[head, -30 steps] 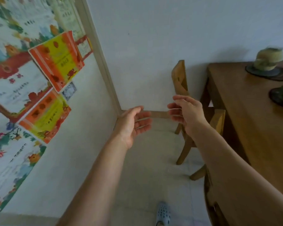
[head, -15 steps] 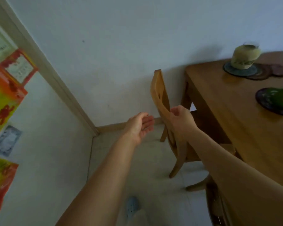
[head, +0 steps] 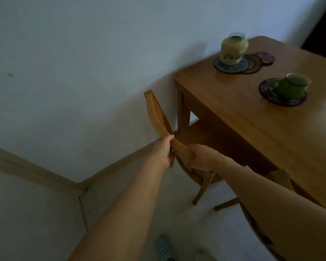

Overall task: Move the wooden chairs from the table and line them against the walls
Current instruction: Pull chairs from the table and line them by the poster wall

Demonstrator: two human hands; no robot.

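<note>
**Both hands on the chair back at the table's left end**

The wooden chair [head: 155,113] stands at the left end of the table [head: 243,117], close to the far wall, with its seat reaching under the tabletop's edge. Its curved top rail runs from far to near. The left hand [head: 163,152] grips the rail from the left side, thumb laid over the top and fingers curled beneath. The right hand [head: 202,157] wraps over the rail's near end, just beside the left hand, fingers closed round the wood. Two of the chair's legs show on the pale floor below the right forearm.

On the table's far left corner a jar [head: 233,49] sits upright on a round blue-grey mat [head: 219,65]. Its rim is clear glass and its body looks pale yellow-green with a woven pattern low down; whether that is a cover or the contents is not clear. Dark reddish mats [head: 265,57] overlap just to its right. Nearer and further right, a green mug [head: 292,86] with a pale rim stands on a dark purple mat [head: 264,93]; motion blur hides what is inside.

A wooden baseboard [head: 120,164] meets in the room corner to the left. A grey perforated shoe [head: 164,248] shows at the bottom edge.
</note>
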